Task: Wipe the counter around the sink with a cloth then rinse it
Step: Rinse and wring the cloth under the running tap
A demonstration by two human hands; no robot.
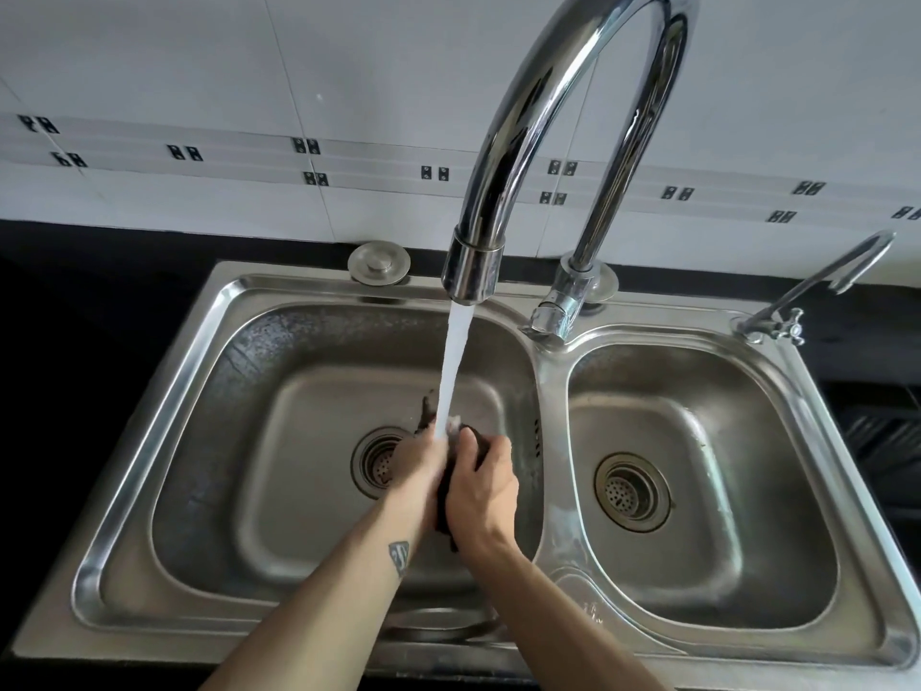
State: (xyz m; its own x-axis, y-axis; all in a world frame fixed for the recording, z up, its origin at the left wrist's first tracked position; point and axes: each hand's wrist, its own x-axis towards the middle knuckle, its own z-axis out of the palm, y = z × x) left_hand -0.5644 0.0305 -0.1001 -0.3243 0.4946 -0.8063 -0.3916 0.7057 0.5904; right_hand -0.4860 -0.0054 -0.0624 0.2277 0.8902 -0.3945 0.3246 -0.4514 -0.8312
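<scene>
A dark cloth (445, 496) is squeezed between both hands over the left basin of a steel double sink (164, 391). My left hand (416, 466) grips it from the left and my right hand (486, 483) grips it from the right. Water (456, 361) pours from the tall chrome tap (503, 157) straight onto the top of the cloth and my fingers. Most of the cloth is hidden between my palms; a dark corner (427, 408) sticks up behind the stream. The black counter (99, 301) surrounds the sink.
The left drain (376, 463) lies just left of my hands; the right basin has its own drain (632, 492). A round steel cap (379, 262) sits on the back rim. A small second tap (817, 286) stands at the right. White tiled wall behind.
</scene>
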